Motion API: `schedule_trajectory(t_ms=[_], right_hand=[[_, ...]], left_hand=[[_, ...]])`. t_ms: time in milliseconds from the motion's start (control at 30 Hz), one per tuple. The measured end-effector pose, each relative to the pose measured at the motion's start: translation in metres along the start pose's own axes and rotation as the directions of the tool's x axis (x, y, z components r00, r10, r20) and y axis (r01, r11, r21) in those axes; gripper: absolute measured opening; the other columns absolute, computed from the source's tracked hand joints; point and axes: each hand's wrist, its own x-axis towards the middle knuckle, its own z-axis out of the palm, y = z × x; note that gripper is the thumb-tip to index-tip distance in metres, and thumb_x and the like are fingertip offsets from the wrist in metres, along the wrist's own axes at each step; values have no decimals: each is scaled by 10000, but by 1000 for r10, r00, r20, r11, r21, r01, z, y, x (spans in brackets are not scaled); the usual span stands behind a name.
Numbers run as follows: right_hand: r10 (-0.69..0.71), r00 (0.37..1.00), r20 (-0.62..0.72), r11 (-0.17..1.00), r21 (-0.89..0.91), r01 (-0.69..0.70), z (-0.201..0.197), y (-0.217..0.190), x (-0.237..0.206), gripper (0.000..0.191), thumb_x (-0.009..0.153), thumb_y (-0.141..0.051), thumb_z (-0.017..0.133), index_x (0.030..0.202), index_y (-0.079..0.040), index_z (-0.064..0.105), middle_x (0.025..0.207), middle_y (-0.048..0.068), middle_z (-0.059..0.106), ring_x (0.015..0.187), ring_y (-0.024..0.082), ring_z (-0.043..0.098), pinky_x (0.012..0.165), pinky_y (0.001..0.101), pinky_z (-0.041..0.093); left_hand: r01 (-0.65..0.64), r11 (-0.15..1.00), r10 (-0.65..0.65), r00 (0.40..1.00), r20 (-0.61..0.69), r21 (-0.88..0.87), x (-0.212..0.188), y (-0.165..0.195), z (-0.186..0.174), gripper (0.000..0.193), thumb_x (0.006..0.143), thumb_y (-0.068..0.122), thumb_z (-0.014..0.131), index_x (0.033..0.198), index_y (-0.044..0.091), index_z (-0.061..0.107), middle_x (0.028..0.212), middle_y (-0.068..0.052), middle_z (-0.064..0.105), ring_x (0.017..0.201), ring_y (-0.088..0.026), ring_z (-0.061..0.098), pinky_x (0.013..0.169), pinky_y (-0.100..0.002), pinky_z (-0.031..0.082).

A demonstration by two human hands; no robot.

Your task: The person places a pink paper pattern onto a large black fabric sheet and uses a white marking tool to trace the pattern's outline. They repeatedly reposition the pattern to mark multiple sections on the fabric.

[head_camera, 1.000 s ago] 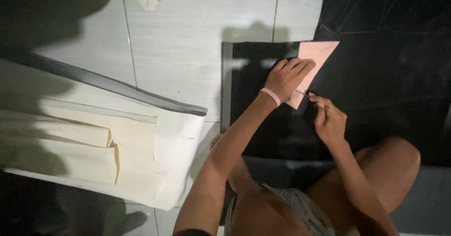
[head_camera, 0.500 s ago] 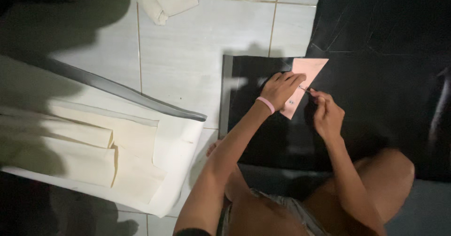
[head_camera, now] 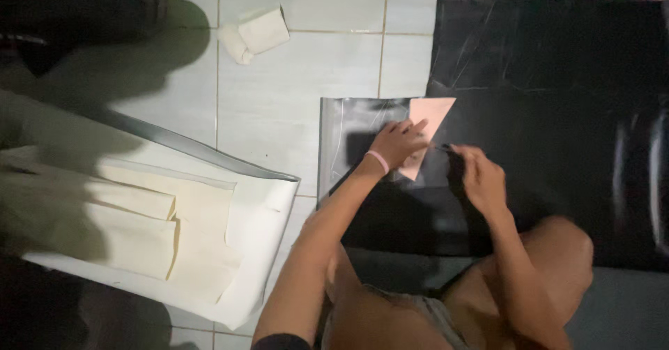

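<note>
A pink triangular template [head_camera: 432, 115] lies on a large black sheet [head_camera: 557, 113] spread over the floor. My left hand [head_camera: 398, 143], with a pink band at the wrist, presses flat on the template. My right hand [head_camera: 481, 177] pinches a thin dark marking tool [head_camera: 442, 147], its tip at the template's right edge. Part of the template is hidden under my left hand.
White tiled floor [head_camera: 300, 64] lies to the left. A stack of cream and white sheets [head_camera: 167, 231] sits at lower left. A small folded cream piece [head_camera: 256, 33] lies at the top. My bent knee [head_camera: 557, 245] rests on the black sheet.
The view has shifted, so hands and template sit lower in frame. My right hand with the tool stays at the template's right edge; my left hand keeps pressing it down.
</note>
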Motion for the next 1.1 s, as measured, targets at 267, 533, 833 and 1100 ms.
schedule_trajectory(t_ms=[267,533,833,1100], right_hand=[[139,966,-219,856,517,-6,-49,40,-59,317,1163,-178,430,1156,18,678,1159,102,752,1070,177,729,967,301,559],[38,968,-249,893,443,79,-74,30,-77,328,1123,-217,460,1127,-5,711,1039,108,777,984,168,753,885,302,566],[36,980,-197,863,500,69,-98,2,-89,320,1089,-243,470,1104,-35,712,1020,104,781,962,199,767,822,324,577],[-116,827,-550,919,256,299,-108,4,-85,400,1177,-283,381,1064,-21,662,1066,155,758,1016,303,726,872,403,547]], left_hand=[[-237,913,146,950,276,331,23,15,-40,820,653,469,878,1395,350,549,1635,-65,269,1485,-311,282,1150,-523,300],[326,943,-333,923,-195,-68,-37,53,-74,784,663,524,906,1155,-2,597,1169,-240,672,1141,-432,617,963,-542,483],[680,733,-677,727,-116,-21,-60,111,-100,511,827,337,777,1153,11,557,1286,-286,572,1235,-476,546,939,-572,418],[255,897,-364,890,-274,-362,-74,137,-112,383,965,201,585,1320,55,581,1056,-283,706,1015,-482,660,842,-529,517]])
